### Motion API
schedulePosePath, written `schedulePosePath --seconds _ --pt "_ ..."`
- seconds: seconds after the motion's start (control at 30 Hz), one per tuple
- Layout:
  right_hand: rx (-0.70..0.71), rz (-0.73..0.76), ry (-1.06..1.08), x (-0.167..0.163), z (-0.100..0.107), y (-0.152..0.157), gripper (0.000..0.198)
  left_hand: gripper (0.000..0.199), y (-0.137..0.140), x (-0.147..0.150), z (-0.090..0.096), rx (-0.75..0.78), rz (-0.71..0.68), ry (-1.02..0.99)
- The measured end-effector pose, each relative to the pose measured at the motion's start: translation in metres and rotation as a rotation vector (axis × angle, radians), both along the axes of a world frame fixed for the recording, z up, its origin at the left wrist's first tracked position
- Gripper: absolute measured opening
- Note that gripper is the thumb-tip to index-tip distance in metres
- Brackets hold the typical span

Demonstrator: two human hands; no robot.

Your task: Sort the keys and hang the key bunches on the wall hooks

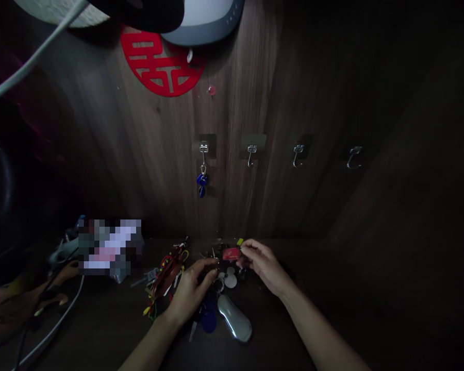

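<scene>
On the shelf [332, 288], right hand [263, 264] pinches red tag [231, 253].

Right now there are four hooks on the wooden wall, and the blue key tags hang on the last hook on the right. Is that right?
Not quite. The blue key tags hang on the leftmost of the four hooks, not the rightmost hook, which holds nothing. The head view shows this above both hands.

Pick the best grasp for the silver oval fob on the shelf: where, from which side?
Grip the silver oval key fob across its narrow width near the middle, coming from above. It lies flat and angled, its long sides exposed; its upper end joins the key pile by the left hand.
</scene>
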State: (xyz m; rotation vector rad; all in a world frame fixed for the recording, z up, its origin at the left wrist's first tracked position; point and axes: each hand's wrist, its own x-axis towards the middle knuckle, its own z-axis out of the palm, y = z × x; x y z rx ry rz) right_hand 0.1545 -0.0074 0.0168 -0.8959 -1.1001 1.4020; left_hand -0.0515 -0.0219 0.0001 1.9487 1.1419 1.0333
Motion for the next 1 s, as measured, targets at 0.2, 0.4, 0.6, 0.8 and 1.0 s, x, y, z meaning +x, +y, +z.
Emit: schedulePosePath --seconds 0.2,0.4,0.6,0.8,1.0 --pt "-0.035 0.079 0.24 -0.022 0.001 -0.005 0.024 0.029 -0.004 0.009 0.0 -0.039 -0.058 0.036" --pt "-0.059 0.082 0.359 -0.035 -0.004 -0.006 0.025 0.021 -0.003 0.017 -0.002 0.021 -0.06 0.056" --pt "-0.062 0.009 0.355 -0.03 -0.01 -0.001 0.024 0.03 0.001 0.013 -0.003 -0.123 -0.042 -0.167" --pt "-0.07 -0.018 0.282 -0.026 -0.012 0.002 0.025 0.031 0.003 0.01 0.002 -0.295 -0.044 -0.419" --pt "-0.055 -0.009 0.15 -0.028 -0.009 -0.002 0.027 0.032 0.005 0.003 0.007 -0.354 0.003 -0.567"
